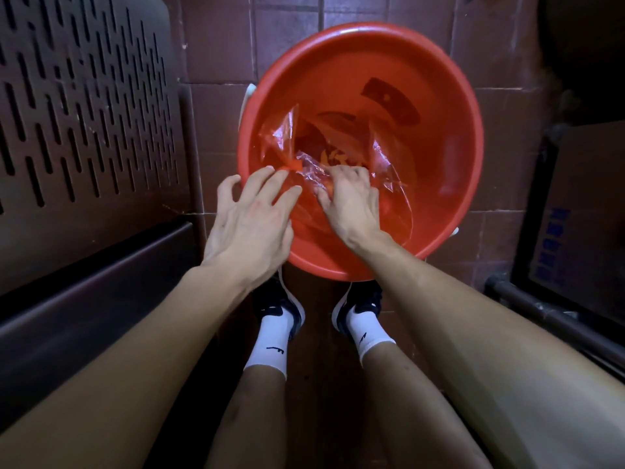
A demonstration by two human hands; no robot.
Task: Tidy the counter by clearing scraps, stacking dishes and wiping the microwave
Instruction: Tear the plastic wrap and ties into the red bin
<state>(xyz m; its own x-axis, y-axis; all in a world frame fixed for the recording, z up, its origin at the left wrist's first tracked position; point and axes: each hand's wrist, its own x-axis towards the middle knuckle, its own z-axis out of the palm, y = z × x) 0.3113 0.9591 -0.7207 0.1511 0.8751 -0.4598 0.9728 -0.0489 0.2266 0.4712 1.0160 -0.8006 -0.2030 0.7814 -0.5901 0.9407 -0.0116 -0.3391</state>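
Tiled floor [220,106] surrounds a red bucket [399,55]. At its 7 o'clock rim the left hand [248,220] hovers, fingers spread; the right hand [350,206] clutches crinkled clear plastic [313,170] inside, scraps [336,159] beyond.

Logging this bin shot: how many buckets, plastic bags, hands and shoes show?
Red bucket: 1
Clear plastic bag: 1
Hands: 2, left hand, right hand
Shoes: 2, left shoe, right shoe
Total: 6

One red bucket [360,52], one clear plastic bag [389,184], two hands, two shoes and two white socks.
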